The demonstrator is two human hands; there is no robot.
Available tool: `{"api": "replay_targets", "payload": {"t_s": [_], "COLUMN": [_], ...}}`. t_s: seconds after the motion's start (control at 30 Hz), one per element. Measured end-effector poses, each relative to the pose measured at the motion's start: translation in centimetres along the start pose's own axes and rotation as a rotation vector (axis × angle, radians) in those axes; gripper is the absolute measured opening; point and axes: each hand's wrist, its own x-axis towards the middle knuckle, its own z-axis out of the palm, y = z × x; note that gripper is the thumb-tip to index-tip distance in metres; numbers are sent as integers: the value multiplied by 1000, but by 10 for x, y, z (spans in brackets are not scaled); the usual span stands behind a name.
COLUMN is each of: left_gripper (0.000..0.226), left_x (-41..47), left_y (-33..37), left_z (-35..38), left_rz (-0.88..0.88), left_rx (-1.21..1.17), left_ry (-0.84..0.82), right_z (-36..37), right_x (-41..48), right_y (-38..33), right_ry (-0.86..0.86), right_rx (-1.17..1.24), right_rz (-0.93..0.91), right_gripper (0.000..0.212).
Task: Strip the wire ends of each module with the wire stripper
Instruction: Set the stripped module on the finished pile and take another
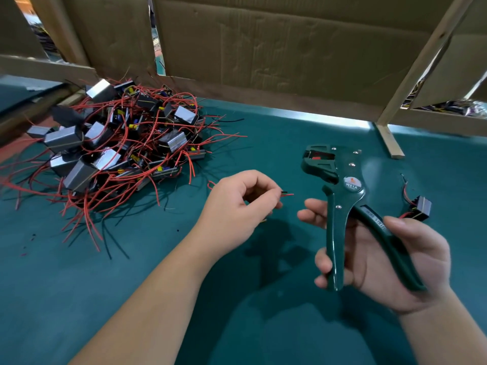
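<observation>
My right hand grips the two handles of a dark green wire stripper, whose jaws point up and away, open and with nothing in them. My left hand pinches the ends of a red and a black wire, which stick out to the right of my fingertips, a short way left of the stripper. The module those wires belong to is hidden under that hand. A large pile of grey modules with tangled red and black wires lies at the left. One single module lies to the right of the stripper.
The work surface is a teal mat. Cardboard sheets and wooden slats form a wall along the back. Small wire scraps dot the mat at the left.
</observation>
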Motion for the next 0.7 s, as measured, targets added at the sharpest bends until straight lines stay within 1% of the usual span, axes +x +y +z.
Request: {"api": "replay_targets", "payload": {"t_s": [0.1,0.23,0.3,0.37,0.43,0.5,0.53,0.6,0.7], "left_gripper": [10,15,14,14,12,10,9,8,8], "left_x": [0,2,2,2,2,2,2,2,2], "left_y": [1,6,9,11,12,11,10,8,7], "left_z": [4,1,-2,-4,-5,-4,-4,-5,-7], "left_rz": [-21,-63,-62,-46,-15,16,29,51,76], "left_rx": [-101,-266,-307,-340,-339,-312,-294,-246,-185], "left_ry": [35,163,168,137,105,89,90,117,171], "right_z": [-2,-1,2,-1,-6,-6,-3,-1,0], "right_x": [-1,-1,1,4,4,4,4,4,5], "right_y": [-3,-3,-2,0,3,7,8,12,19], "right_ry": [1,-10,29,114,157,77,67,89,80], "right_rx": [42,29,32,-65,-165,-120,-119,-205,-326], "right_rz": [-15,-31,-39,-63,-72,-28,7,64,93], "right_gripper": [72,70,67,67,69,65,64,65,67]}}
